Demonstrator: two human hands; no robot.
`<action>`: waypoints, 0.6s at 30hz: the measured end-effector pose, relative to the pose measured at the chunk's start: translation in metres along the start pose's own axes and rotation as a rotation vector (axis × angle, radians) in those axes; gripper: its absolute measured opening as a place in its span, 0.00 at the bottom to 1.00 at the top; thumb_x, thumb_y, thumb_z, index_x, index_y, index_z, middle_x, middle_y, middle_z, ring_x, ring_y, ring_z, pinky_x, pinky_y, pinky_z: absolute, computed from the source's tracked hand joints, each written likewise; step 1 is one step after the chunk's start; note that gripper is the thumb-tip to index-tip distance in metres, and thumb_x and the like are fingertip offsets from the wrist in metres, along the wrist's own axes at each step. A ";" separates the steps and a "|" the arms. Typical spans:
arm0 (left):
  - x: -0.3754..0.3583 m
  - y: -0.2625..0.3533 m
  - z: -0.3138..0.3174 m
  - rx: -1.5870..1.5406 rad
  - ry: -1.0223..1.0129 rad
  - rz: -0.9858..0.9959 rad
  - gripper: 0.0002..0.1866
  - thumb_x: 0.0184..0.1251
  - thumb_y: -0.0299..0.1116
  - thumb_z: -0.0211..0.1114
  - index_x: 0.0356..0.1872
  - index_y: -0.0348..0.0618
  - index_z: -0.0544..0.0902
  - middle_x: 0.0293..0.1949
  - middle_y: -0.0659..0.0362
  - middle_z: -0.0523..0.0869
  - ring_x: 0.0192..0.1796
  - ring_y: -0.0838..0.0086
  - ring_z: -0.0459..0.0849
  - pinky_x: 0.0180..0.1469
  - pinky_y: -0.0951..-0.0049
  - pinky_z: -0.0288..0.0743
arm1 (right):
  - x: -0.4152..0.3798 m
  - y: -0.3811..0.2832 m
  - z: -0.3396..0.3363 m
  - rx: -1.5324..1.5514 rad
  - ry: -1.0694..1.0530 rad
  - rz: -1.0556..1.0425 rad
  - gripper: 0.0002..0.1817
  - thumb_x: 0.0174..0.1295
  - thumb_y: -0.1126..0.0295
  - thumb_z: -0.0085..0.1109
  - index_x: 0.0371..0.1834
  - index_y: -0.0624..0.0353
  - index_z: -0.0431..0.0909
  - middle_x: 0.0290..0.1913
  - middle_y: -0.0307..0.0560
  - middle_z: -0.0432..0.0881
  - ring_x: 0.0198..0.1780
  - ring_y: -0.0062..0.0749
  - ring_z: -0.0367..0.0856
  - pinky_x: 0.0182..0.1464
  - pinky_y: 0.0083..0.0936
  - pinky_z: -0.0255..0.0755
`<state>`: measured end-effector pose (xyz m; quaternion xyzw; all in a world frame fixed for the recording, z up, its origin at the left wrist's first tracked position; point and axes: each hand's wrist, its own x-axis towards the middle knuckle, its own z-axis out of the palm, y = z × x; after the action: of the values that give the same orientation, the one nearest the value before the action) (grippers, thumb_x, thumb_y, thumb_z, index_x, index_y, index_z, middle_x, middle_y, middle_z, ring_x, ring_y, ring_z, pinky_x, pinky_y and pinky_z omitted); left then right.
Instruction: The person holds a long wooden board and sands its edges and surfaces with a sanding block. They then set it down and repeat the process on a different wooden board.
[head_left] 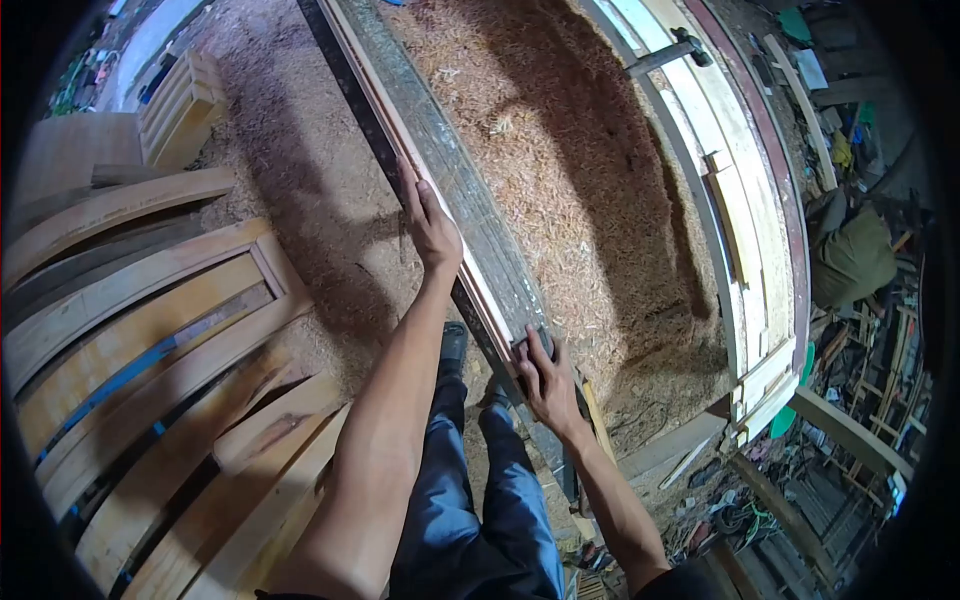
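"Pale wood: where is the strip [484, 290] placed?"

"Lengthwise along the weathered grey surface [465, 185]. Its edge is touched by the left hand [433, 232], though whether it is gripped cannot be told; a dark block [546, 341] is clasped by the right hand [548, 384]."

"Its handling?"

"Light and stiff, presumably; best held by both edges. Its far end is cut off, and the block is largely hidden by fingers."

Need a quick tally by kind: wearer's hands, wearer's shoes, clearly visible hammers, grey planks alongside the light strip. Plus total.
Hands: 2 (left hand, right hand)
Shoes: 2 (left shoe, right shoe)
Hammer: 1
Grey plank alongside the light strip: 1
Total: 6
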<state>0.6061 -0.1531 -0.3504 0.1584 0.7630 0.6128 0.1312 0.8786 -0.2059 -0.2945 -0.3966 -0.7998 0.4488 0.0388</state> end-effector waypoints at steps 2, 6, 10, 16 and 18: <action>-0.004 0.002 -0.001 0.003 -0.018 0.003 0.28 0.83 0.43 0.35 0.78 0.45 0.52 0.78 0.46 0.53 0.78 0.53 0.54 0.78 0.59 0.52 | 0.034 -0.010 0.003 0.046 -0.001 -0.013 0.27 0.72 0.64 0.51 0.74 0.52 0.65 0.59 0.71 0.70 0.61 0.64 0.71 0.64 0.46 0.66; -0.005 0.010 -0.003 0.077 -0.030 -0.077 0.28 0.83 0.42 0.36 0.78 0.43 0.52 0.77 0.44 0.53 0.78 0.51 0.53 0.78 0.59 0.53 | 0.100 -0.044 0.006 0.127 -0.037 -0.065 0.26 0.74 0.61 0.47 0.74 0.54 0.63 0.61 0.74 0.68 0.58 0.68 0.71 0.63 0.46 0.67; -0.005 0.013 -0.002 0.100 -0.029 -0.099 0.28 0.82 0.41 0.36 0.78 0.43 0.51 0.77 0.43 0.53 0.78 0.51 0.54 0.78 0.59 0.52 | 0.030 -0.021 0.000 0.117 -0.082 -0.106 0.27 0.75 0.59 0.45 0.75 0.53 0.61 0.58 0.73 0.68 0.60 0.70 0.70 0.61 0.50 0.70; -0.002 0.009 -0.001 0.160 -0.010 -0.008 0.28 0.82 0.40 0.35 0.78 0.42 0.51 0.76 0.43 0.55 0.77 0.49 0.56 0.77 0.57 0.55 | 0.016 0.000 -0.005 0.238 -0.127 0.007 0.38 0.71 0.52 0.51 0.79 0.57 0.52 0.64 0.71 0.65 0.67 0.63 0.67 0.69 0.46 0.62; -0.004 0.008 -0.001 0.195 -0.002 0.004 0.28 0.82 0.40 0.35 0.78 0.43 0.51 0.76 0.43 0.55 0.76 0.49 0.57 0.77 0.56 0.55 | 0.029 0.008 0.007 0.461 -0.104 0.102 0.44 0.71 0.47 0.50 0.81 0.56 0.44 0.70 0.63 0.63 0.71 0.53 0.63 0.72 0.41 0.55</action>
<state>0.6095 -0.1544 -0.3425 0.1728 0.8185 0.5358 0.1146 0.8608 -0.1888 -0.3132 -0.3936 -0.6559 0.6408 0.0645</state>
